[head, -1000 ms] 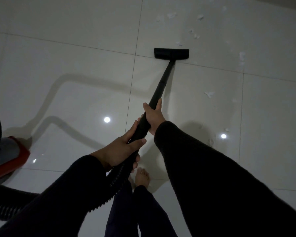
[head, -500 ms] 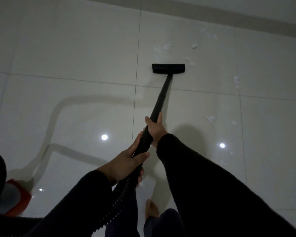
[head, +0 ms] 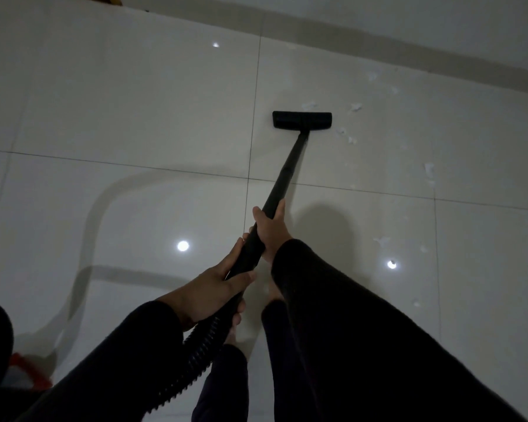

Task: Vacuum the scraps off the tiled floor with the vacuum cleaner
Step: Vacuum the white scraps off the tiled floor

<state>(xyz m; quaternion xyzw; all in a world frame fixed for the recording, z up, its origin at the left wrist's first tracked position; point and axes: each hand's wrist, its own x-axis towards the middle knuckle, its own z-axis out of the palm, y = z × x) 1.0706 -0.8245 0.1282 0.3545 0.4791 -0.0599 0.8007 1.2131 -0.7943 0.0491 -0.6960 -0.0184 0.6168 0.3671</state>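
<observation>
Both hands on the wand, nozzle among the far scraps

The right hand [head: 272,231] wraps the black wand [head: 287,172] higher up; the left hand [head: 214,287] grips its lower end where the ribbed hose [head: 192,357] joins. The nozzle [head: 301,120] lies flat on the tiled floor [head: 134,117], with white scraps [head: 346,137] just beside its right end and another [head: 309,105] just beyond it. Best to keep the head flat and sweep slowly right, overlapping passes; more scraps [head: 429,172] lie well apart nearer the right, so steer from the upper grip.

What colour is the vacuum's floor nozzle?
Black; the floor nozzle shows clearly in the head view.
</observation>
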